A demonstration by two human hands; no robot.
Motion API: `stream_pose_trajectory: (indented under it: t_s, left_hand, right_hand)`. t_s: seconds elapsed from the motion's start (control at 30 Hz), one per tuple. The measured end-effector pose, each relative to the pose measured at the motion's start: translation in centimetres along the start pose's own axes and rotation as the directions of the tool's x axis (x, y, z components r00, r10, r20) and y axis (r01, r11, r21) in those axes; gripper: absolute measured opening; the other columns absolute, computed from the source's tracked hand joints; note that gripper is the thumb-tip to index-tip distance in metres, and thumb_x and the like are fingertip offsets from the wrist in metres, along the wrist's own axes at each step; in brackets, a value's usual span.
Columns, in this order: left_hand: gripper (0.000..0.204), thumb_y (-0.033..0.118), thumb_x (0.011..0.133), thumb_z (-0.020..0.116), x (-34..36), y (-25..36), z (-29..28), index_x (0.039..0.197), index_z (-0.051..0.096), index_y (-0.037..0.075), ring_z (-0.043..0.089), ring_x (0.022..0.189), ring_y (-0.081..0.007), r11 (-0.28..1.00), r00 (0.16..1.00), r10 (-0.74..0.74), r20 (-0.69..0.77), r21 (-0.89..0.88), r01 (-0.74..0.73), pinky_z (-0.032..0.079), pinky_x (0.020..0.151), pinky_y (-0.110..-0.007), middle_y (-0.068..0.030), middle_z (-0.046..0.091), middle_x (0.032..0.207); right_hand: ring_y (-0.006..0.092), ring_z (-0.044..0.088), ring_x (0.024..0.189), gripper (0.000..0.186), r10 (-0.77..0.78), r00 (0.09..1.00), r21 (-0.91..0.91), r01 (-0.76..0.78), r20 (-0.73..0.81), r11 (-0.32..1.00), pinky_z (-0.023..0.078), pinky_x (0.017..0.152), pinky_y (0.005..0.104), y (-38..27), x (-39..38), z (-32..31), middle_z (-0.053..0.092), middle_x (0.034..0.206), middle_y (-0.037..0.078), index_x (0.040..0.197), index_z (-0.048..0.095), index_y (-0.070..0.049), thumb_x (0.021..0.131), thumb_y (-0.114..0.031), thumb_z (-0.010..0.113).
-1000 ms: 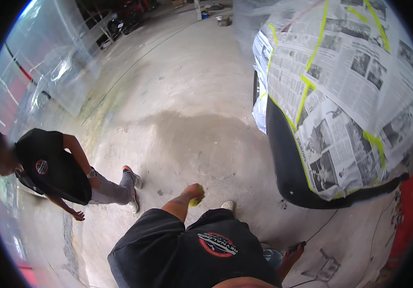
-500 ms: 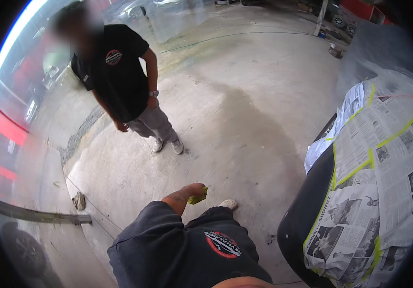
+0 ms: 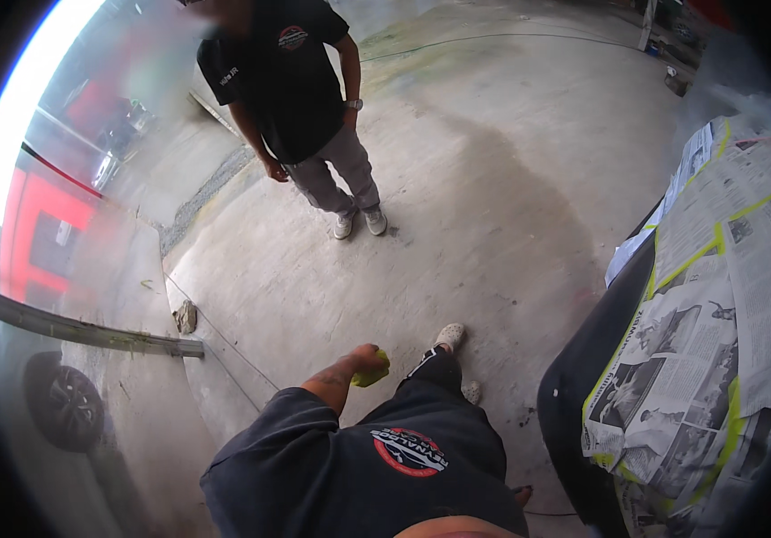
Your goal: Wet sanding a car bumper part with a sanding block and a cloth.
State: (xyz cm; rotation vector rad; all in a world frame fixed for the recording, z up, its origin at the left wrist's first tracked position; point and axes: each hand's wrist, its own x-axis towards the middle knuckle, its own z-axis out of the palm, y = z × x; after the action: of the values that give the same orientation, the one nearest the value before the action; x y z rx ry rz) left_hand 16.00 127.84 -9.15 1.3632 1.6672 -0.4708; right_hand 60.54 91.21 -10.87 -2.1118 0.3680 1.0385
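Observation:
My left hand, low in the middle of the view, is closed on a yellow cloth or pad beside my dark trousers. My right hand barely shows past the right edge of my dark shirt, and whether it holds anything is hidden. A vehicle body masked with newspaper and yellow tape, with a dark lower trim, stands to my right.
A co-worker in a black T-shirt stands ahead. A metal rail with a stone by its end is at left, near a wheel. Thin lines cross the concrete floor; clear plastic sheeting hangs around.
My view has swung leftward. The co-worker has turned from side-on at left to standing ahead, facing me. My left hand still holds the yellow thing, and my right hand is now more hidden.

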Motion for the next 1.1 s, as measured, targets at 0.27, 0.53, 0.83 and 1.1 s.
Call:
stream_pose_trajectory:
  t_s: [0.27, 0.53, 0.83, 1.1]
  left_hand:
    - [0.065, 0.047, 0.062, 0.075, -2.2, -0.4, -0.2, 0.11, 0.066, 0.004, 0.066, 0.1, -0.0308, 0.992, 0.992, -0.12, 0.038, 0.036, 0.118, 0.052, 0.087, -0.042, -0.0186, 0.067, 0.11]
    - [0.064, 0.049, 0.066, 0.073, -5.0, 6.5, -6.0, 0.109, 0.066, 0.002, 0.064, 0.103, -0.0314, 1.0, 0.997, 0.006, -0.075, 0.03, -0.003, 0.051, 0.088, -0.042, -0.0191, 0.067, 0.111]
    - [0.056, 0.045, 0.063, 0.075, -4.0, 5.9, -4.8, 0.102, 0.069, 0.005, 0.068, 0.092, -0.0308, 0.993, 0.993, 0.078, -0.091, 0.091, -0.07, 0.054, 0.081, -0.041, -0.0173, 0.07, 0.098]
    - [0.056, 0.046, 0.061, 0.077, -4.1, -1.2, -2.3, 0.097, 0.072, 0.004, 0.068, 0.092, -0.0281, 0.991, 0.991, -0.124, -0.039, 0.053, 0.126, 0.054, 0.081, -0.04, -0.0159, 0.07, 0.099]
  right_hand:
    - [0.02, 0.049, 0.091, 0.047, -0.001, 1.0, 0.06, 0.001, 0.006, 0.998, 0.043, 0.068, 0.0387, 17.6, 15.0, -2.3, 0.05, 0.108, 0.007, 0.122, 0.044, -0.014, 0.093, -0.05, 0.035]
    - [0.0333, 0.06, 0.074, 0.02, -0.13, 0.97, 0.081, 0.149, -0.204, 0.986, 0.047, 0.067, 0.0422, -2.0, -4.1, 3.2, 0.06, 0.082, 0.016, 0.089, 0.061, 0.0, 0.086, -0.02, 0.057]
    - [0.0322, 0.055, 0.088, 0.03, -0.072, 0.997, 0.078, 0.075, -0.038, 0.994, 0.046, 0.075, 0.0429, 2.8, 1.1, 2.3, 0.055, 0.099, 0.016, 0.105, 0.052, 0.0, 0.091, -0.025, 0.046]
    - [0.0313, 0.051, 0.101, 0.041, -0.071, 0.99, 0.054, 0.065, 0.121, 0.996, 0.044, 0.083, 0.0436, 10.2, 10.0, 1.9, 0.05, 0.115, 0.016, 0.12, 0.045, 0.0, 0.094, -0.03, 0.036]
